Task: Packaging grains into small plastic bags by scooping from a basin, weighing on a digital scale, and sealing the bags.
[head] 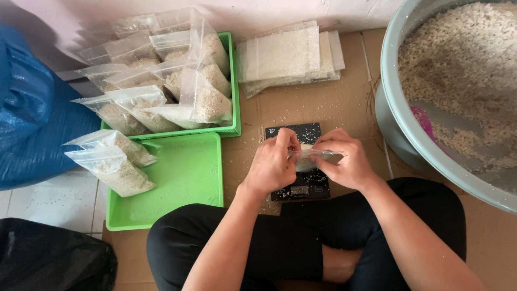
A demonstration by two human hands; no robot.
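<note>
My left hand (273,163) and my right hand (344,159) together pinch the top edge of a small clear plastic bag (307,157) partly filled with pale grain. The bag rests over a black digital scale (298,185) lying on the cardboard floor covering between my crossed legs. Both hands grip the bag's mouth from opposite sides, fingers closed on the plastic. The bag's lower part is hidden behind my fingers.
A large grey basin (396,102) of pale grain stands at right. A stack of empty clear bags (288,54) lies at the back. A green tray (186,172) at left holds two filled bags (116,161); another green tray (232,81) behind holds several. Blue sack (32,118) far left.
</note>
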